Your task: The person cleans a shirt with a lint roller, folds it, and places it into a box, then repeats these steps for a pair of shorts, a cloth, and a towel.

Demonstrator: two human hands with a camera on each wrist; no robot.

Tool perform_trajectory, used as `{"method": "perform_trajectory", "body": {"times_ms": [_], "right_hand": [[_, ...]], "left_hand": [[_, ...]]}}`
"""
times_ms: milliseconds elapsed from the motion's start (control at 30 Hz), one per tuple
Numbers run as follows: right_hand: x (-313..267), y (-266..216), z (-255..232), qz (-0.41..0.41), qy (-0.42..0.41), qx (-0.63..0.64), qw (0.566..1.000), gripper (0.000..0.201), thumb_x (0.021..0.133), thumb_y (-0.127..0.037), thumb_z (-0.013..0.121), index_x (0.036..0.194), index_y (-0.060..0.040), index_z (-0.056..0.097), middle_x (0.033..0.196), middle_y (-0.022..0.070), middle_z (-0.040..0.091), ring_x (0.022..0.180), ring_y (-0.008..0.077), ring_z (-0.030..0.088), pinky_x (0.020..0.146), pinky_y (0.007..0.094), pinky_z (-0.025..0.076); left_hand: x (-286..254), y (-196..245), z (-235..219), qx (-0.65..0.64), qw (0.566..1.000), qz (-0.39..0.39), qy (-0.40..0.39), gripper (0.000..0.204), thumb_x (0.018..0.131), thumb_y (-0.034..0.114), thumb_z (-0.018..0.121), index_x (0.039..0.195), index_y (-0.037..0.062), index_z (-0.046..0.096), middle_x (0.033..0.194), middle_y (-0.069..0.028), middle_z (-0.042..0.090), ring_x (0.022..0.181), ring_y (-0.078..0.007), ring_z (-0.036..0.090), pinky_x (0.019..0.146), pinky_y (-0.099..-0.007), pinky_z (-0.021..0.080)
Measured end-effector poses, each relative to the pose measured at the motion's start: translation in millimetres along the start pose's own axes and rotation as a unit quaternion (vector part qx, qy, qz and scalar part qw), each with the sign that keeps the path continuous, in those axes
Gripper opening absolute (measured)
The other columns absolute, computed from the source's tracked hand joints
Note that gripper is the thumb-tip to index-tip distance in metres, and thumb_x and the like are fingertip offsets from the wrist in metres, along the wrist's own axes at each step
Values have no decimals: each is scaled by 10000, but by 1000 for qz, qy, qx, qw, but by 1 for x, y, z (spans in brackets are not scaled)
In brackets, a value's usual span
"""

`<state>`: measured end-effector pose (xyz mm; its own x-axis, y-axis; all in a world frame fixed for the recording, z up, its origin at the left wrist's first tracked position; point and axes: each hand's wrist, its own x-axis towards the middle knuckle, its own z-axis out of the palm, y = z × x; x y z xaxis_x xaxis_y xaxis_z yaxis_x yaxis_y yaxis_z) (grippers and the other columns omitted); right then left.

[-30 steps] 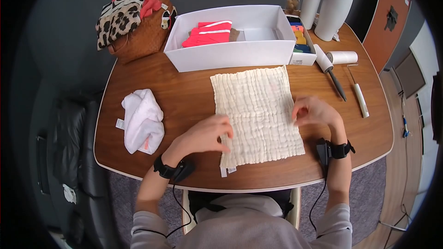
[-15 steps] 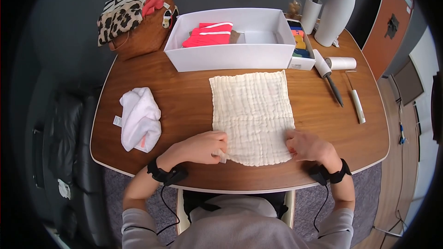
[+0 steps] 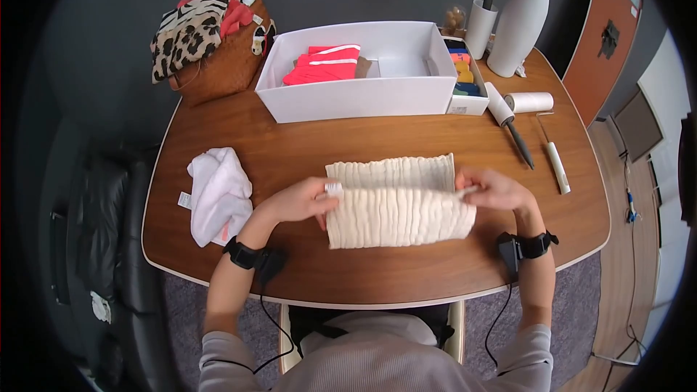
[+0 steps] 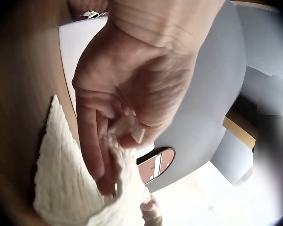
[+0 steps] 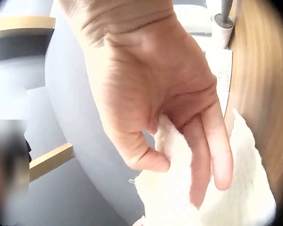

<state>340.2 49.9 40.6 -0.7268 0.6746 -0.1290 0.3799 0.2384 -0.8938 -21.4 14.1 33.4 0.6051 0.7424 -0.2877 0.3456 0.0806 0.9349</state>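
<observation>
A cream, crinkled gauze cloth (image 3: 399, 218) is partly folded in front of the person, its lifted edge stretched between both hands. My left hand (image 3: 299, 199) pinches the left corner, where a small white tag (image 3: 333, 189) shows by the fingertips. At the opposite corner my right hand (image 3: 497, 190) pinches the cloth between thumb and fingers. The far part of the gauze lies on the table behind the raised edge. In the right wrist view, the held corner of the cloth (image 5: 172, 150) comes up into the palm.
A white box (image 3: 363, 98) holding folded red clothing (image 3: 327, 65) stands at the back, beside a small box of rolled items (image 3: 465, 76). A white towel (image 3: 220, 196) lies left. Lint rollers (image 3: 512, 127), a vase (image 3: 519, 25) and a brown bag (image 3: 225, 76) line the sides.
The cloth lay flat; the hands moved down its sides to the near corners, took hold, and lifted that edge up and away from the body, doubling the cloth.
</observation>
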Motion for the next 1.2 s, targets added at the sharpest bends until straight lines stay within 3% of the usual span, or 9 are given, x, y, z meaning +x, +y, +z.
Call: {"method": "perform_trajectory", "body": {"times_ms": [133,367,567,633,767,833,867,967,1200], "right_hand": [[23,-12,-6,84,126,32,988,142,781,-105,580,881,-39,505,737,-10,495,670,58,464,579,202,402],[52,27,-10,90,132,11,987,145,792,-102,570,883,0,520,747,69,551,641,122,553,512,244,491],[52,27,-10,100,177,-82,976,236,756,-143,618,917,-6,516,828,100,562,717,203,566,623,307,492],[48,12,-1,81,253,-271,925,314,725,-184,656,944,-14,509,931,121,559,810,255,566,720,340,481],[39,-13,21,-30,121,-362,924,676,613,-293,750,1155,-43,431,1197,153,404,1087,312,409,923,364,362],[38,-16,34,-62,-15,-333,941,838,584,-338,756,1269,-65,360,1352,172,262,1247,318,264,1019,353,269],[41,-20,39,42,-95,-380,919,1039,524,-389,780,1364,-150,216,1422,154,116,1312,321,101,1074,393,125],[38,-18,42,100,-83,-469,874,1085,490,-407,792,1372,-219,189,1438,142,51,1321,331,45,1074,453,58],[24,6,19,72,-102,-388,913,1020,543,-537,715,1373,-270,185,1451,83,-15,1327,296,-65,1065,464,-9]], "left_hand": [[24,-6,-7,-1,988,6,156,177,874,115,431,944,-46,460,785,-105,569,587,-143,591,511,-253,506],[44,-27,-14,148,961,-29,231,204,849,136,471,969,-29,454,730,-114,583,511,-148,566,445,-285,455],[38,-25,-8,333,893,-16,303,264,785,125,574,993,5,465,1027,-167,533,839,-219,561,689,-353,459],[24,2,9,384,874,56,292,375,762,143,610,1064,-5,444,1134,-185,451,1000,-271,467,825,-351,397],[19,6,29,451,863,173,149,604,756,202,635,1222,-44,341,1309,-209,276,1219,-334,281,997,-362,279],[21,-2,32,466,871,130,83,768,736,287,654,1299,-42,247,1368,-221,196,1290,-331,171,1042,-368,222],[24,-16,31,484,864,120,74,821,718,324,666,1311,-35,226,1382,-215,169,1299,-323,150,1046,-373,215],[27,-35,19,498,860,99,44,958,671,421,682,1334,-34,161,1408,-213,92,1317,-321,75,1058,-402,157],[17,-34,0,520,854,27,9,1136,595,543,685,1354,-26,60,1423,-203,9,1328,-308,-22,1048,-491,80]]}}
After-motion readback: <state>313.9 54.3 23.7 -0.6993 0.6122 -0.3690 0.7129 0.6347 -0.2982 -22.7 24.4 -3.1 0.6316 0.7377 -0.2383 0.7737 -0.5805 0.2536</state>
